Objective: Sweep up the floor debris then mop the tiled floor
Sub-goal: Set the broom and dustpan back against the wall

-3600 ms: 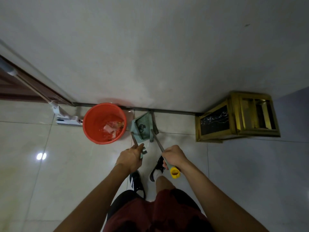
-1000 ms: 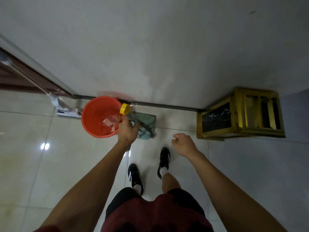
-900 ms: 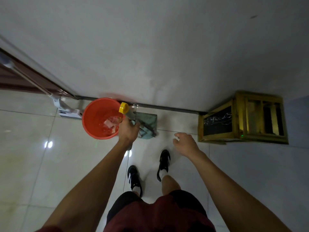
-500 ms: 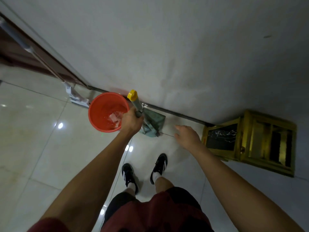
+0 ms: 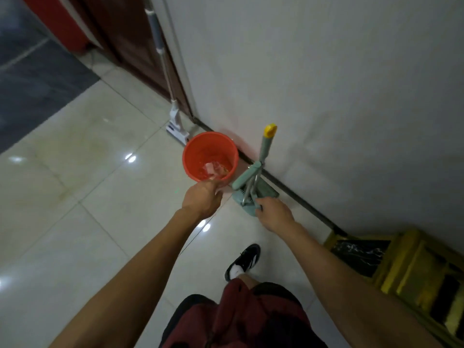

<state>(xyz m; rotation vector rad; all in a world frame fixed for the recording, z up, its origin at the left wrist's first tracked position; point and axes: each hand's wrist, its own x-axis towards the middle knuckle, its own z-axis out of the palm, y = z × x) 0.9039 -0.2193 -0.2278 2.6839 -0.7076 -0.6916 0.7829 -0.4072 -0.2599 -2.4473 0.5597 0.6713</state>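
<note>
Left hand loosely curled, empty, at bucket rim; right hand grip unclear beside dustpan.

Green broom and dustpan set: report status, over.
Left hand empty at orange plastic bucket. Right hand fingertips at green broom and dustpan set, grip unclear, leaning on white wall. White flat mop beyond bucket.

1. Glossy tiled floor mirrors ceiling lights.
2. Smooth orange plastic bucket holds crumpled paper scraps.
3. Green plastic dustpan with a yellow-capped broom handle stands against a matt wall.
4. Thin metal-look mop pole.
</note>
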